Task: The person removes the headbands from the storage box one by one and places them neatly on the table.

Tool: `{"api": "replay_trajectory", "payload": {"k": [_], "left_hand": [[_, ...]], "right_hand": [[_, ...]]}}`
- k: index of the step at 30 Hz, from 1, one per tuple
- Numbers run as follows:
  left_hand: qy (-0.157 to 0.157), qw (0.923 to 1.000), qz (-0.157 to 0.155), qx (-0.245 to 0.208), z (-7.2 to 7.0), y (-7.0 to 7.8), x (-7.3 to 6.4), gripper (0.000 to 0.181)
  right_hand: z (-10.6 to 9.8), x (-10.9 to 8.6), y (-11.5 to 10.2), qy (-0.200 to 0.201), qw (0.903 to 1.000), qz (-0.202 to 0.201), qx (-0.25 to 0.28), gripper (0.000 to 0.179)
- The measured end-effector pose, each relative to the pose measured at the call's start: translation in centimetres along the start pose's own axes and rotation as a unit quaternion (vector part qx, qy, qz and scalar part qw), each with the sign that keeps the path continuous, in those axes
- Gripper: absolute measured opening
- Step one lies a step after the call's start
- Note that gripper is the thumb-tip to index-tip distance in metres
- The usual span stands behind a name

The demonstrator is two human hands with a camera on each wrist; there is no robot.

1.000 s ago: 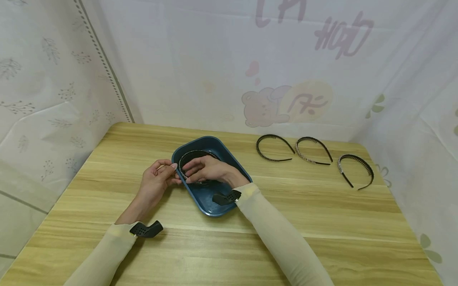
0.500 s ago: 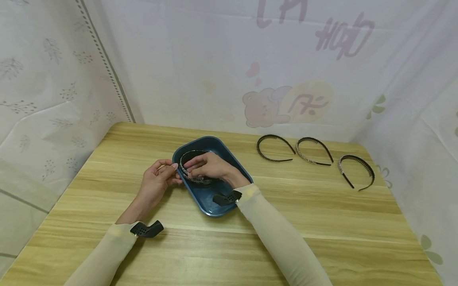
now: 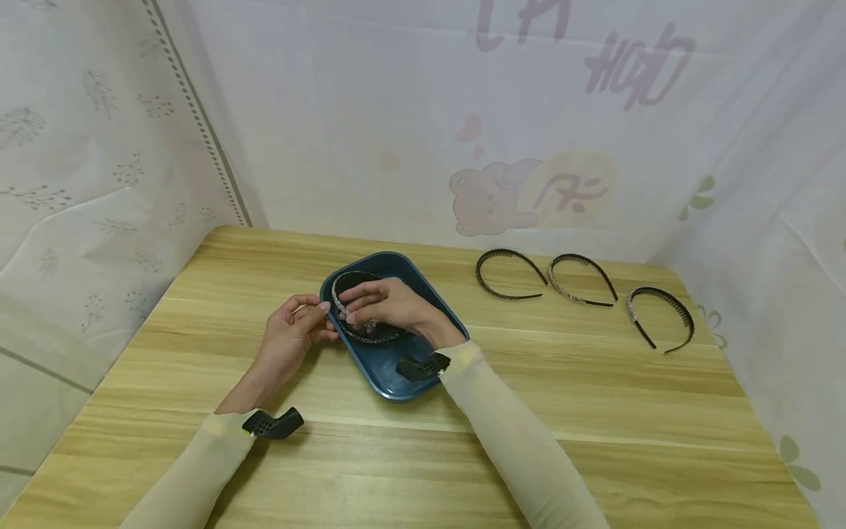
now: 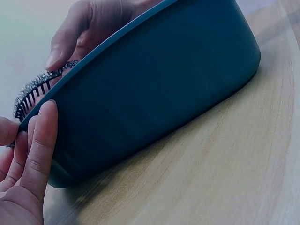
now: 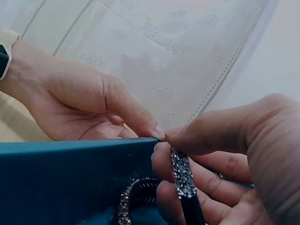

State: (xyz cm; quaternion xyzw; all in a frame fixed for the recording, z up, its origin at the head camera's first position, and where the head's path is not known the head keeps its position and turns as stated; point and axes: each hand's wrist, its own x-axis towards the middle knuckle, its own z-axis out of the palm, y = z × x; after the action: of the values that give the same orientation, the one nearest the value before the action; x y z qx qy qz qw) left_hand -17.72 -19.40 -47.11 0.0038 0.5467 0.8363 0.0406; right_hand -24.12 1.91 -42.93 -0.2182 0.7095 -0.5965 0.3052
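A deep blue plastic tub (image 3: 390, 375) stands on the table. My left hand (image 3: 291, 330) pinches its left rim, thumb on top and fingers against the outer wall. Inside the tub, my right hand (image 3: 396, 303) holds a black toothed headband with silver glitter (image 5: 183, 176) between thumb and fingers. In the left wrist view, part of the silver glitter headband (image 4: 35, 89) rises above the rim. Lower in the tub lies another glittery headband (image 5: 124, 204), partly hidden by the right hand in the head view.
Toward the table's back right lie three more headbands: a dark one (image 3: 505, 297), one with pinkish glitter (image 3: 554, 283) and one with silvery glitter (image 3: 631, 312). Printed white cloth (image 3: 396, 147) hangs behind the wooden table (image 3: 562, 411).
The silver headband in my right hand has been raised and shifted slightly inside the tub, baring more of the darker headband below. My left hand stays at the rim.
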Motion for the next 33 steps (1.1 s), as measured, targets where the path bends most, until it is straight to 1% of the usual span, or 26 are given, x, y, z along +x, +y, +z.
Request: {"api": "replay_trajectory", "payload": {"k": [6, 11, 14, 17, 20, 26, 30, 33], "left_hand": [[-0.002, 1.0000, -0.002, 0.002, 0.0, 0.0, 0.0, 0.014], [-0.001, 1.0000, -0.002, 0.001, -0.1, -0.1, 0.1, 0.014], [0.000, 1.0000, -0.002, 0.001, -0.1, -0.1, 0.1, 0.015], [-0.002, 1.0000, 0.002, 0.004, -0.1, -0.1, 0.1, 0.015], [-0.002, 1.0000, 0.005, 0.006, 0.0, -0.2, 0.1, 0.015], [0.001, 0.9999, 0.009, 0.008, 0.2, -0.2, 0.2, 0.014], [0.003, 0.9999, 0.011, 0.008, 0.3, -0.2, 0.2, 0.011], [0.005, 0.9999, 0.011, 0.009, 0.2, -0.1, 0.1, 0.011]], "right_hand": [[-0.3, -0.3, -0.1, -0.017, 0.9992, -0.026, 0.027, 0.045], [-0.4, -0.3, -0.1, -0.019, 0.9974, -0.052, 0.046, 0.046], [-0.3, -0.4, -0.2, -0.010, 0.9964, -0.069, 0.049, 0.046], [-0.4, -0.3, -0.2, 0.010, 0.9943, -0.092, 0.054, 0.046], [-0.6, -0.2, -0.3, 0.032, 0.9900, -0.119, 0.070, 0.046], [-1.2, -0.4, -0.6, 0.060, 0.9768, -0.176, 0.106, 0.046], [-1.7, -1.1, -1.1, 0.063, 0.9715, -0.194, 0.120, 0.047], [-2.0, -2.2, -1.5, 0.064, 0.9692, -0.203, 0.123, 0.048]]}}
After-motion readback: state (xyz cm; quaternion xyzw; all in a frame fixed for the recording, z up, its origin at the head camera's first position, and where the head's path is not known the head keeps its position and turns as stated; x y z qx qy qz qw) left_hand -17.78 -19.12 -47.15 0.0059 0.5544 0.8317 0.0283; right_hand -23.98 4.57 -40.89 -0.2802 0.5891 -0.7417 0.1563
